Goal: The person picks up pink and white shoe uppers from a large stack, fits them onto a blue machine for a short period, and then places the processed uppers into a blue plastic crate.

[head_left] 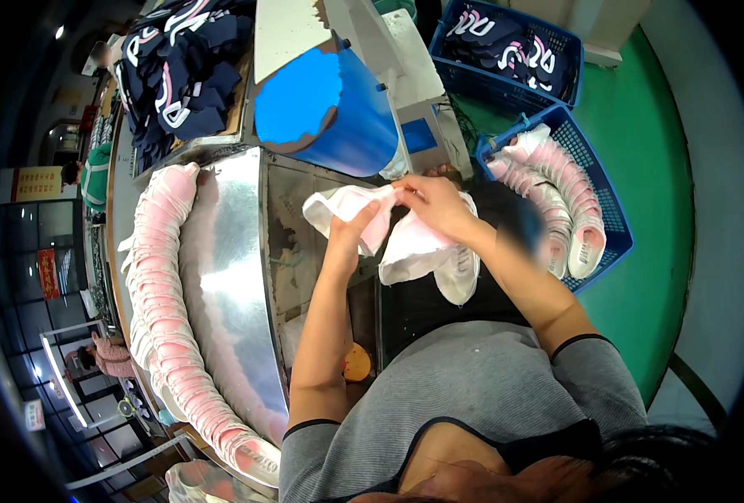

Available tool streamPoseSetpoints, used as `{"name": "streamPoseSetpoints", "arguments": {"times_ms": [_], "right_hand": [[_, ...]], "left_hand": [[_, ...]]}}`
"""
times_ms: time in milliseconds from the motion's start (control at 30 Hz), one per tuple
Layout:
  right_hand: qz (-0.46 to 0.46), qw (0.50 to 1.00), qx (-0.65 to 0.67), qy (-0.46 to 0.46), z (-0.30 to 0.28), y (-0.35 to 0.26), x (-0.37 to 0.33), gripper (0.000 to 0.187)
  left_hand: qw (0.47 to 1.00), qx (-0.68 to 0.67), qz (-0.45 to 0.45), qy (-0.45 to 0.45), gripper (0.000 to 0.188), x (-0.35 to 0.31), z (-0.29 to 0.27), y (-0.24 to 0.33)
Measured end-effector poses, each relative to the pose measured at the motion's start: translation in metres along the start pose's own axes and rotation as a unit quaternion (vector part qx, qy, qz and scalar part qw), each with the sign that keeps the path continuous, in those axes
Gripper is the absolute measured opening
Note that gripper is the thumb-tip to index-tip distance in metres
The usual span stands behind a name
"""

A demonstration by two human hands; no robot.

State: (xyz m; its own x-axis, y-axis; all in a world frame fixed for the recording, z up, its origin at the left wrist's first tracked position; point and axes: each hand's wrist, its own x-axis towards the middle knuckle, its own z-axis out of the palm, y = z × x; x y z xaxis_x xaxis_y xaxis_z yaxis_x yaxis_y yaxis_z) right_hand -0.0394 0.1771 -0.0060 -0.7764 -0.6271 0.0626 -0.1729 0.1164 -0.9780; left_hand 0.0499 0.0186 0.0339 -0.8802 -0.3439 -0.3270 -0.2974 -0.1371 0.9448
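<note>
A soft white and pale pink shoe upper point(325, 204) is held up in front of my body. My left hand point(357, 228) is closed around its near side, thumb on top. Fingers of my right hand point(433, 201) pinch at the edge where this piece meets a second white and pink upper point(414, 250), which hangs below that hand. Whether the two pieces are joined is hard to see. Another whitish upper part point(457, 277) hangs lower, over my dark-clothed lap.
Left lies a long curved row of nested pink and white uppers point(166, 285) beside a shiny metal surface point(229, 251). Ahead stands a machine with a blue housing point(347, 113). Dark cut pieces point(191, 75) are heaped beyond. Blue baskets point(613, 226) hold uppers and dark pieces at right.
</note>
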Motion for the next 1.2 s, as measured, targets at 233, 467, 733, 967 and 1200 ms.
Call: {"name": "streamPoseSetpoints", "arguments": {"times_ms": [233,467,733,967,1200], "right_hand": [[0.091,0.985,0.144,0.017,-0.007,0.023,0.024,0.020],[0.148,0.952,0.269,-0.013,-0.011,0.041,0.054,0.008],[0.210,0.956,0.196,-0.059,-0.035,0.021,0.090,0.012],[0.215,0.859,0.458,0.076,-0.064,0.025,0.005,0.012],[0.027,0.982,0.172,0.079,0.018,0.014,-0.014,0.018]], "left_hand": [[0.999,0.046,0.028,-0.004,0.042,0.046,-0.006,-0.002],[0.985,-0.166,-0.014,-0.054,0.040,0.071,0.006,-0.006],[0.885,-0.399,-0.166,0.175,0.041,0.067,0.010,0.000],[0.966,-0.092,-0.059,0.235,0.048,-0.074,0.004,0.000],[0.989,-0.063,0.002,0.134,0.044,-0.051,0.044,0.012]]}}
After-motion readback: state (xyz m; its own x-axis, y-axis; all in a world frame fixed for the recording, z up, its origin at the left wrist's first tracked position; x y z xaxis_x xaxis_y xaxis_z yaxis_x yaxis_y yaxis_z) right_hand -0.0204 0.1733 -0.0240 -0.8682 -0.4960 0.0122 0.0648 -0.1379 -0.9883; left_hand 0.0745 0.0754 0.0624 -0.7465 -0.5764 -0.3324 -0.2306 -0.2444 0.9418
